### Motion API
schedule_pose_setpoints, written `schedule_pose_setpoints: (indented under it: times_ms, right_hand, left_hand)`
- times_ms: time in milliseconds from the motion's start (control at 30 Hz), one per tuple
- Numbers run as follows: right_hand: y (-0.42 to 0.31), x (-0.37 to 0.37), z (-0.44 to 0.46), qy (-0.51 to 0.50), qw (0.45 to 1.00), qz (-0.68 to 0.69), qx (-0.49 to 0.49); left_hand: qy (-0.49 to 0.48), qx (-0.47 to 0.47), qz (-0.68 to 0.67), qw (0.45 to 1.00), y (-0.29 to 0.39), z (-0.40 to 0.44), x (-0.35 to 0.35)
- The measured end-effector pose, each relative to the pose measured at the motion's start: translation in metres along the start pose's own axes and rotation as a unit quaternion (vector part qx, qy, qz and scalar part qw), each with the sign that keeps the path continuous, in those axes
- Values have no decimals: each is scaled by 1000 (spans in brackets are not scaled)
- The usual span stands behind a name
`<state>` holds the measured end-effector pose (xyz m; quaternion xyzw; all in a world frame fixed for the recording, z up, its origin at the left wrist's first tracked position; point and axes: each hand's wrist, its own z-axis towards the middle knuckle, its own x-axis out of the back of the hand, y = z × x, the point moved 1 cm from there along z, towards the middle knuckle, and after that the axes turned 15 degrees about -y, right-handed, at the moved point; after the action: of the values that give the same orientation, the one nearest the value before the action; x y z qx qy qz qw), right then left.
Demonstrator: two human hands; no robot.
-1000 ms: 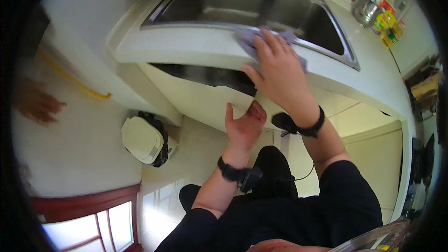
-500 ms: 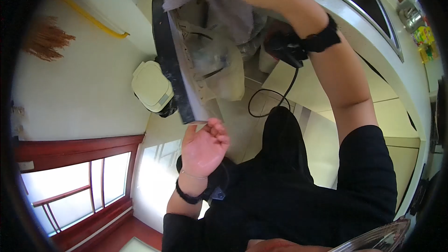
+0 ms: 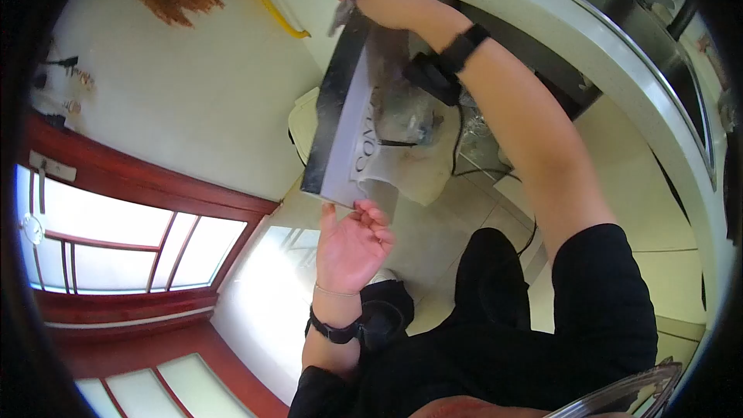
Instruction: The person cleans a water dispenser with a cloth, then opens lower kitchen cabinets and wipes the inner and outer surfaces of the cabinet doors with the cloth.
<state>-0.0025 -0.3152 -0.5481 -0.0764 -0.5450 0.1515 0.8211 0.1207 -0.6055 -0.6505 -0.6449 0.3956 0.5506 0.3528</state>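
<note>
A cabinet door with a dark edge stands open below the counter, and items in plastic hang or lie just behind it. My right hand is at the door's upper end, its fingers wrapped round a grey cloth that mostly hides under them. At the door's lower corner is my left hand, palm up, with its thumb apart and its fingers curled near the edge; whether it grips the door cannot be made out.
A pale bin stands behind the door. The counter edge and sink curve across the upper right. A black cable loops below my right arm. A red-framed door is at left.
The cabinet door has swung open from under the counter. My right hand has gone from the counter by the sink to the door's top with the cloth. My left hand has moved left and lower.
</note>
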Motion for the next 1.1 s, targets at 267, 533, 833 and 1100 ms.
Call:
schedule_pose_setpoints:
  times_ms: [267,533,833,1100]
  right_hand:
    - [-77,19,-84,-58,976,184,105]
    - [-156,21,-144,-34,955,167,245]
    - [-25,23,-26,-70,996,55,31]
    - [-15,6,4,-60,993,-43,-90]
  left_hand:
    - [-13,66,-31,997,-21,9,8]
    - [17,0,8,1000,-28,13,-1]
    - [11,4,-41,999,-18,10,-3]
    - [-1,14,-8,1000,0,11,6]
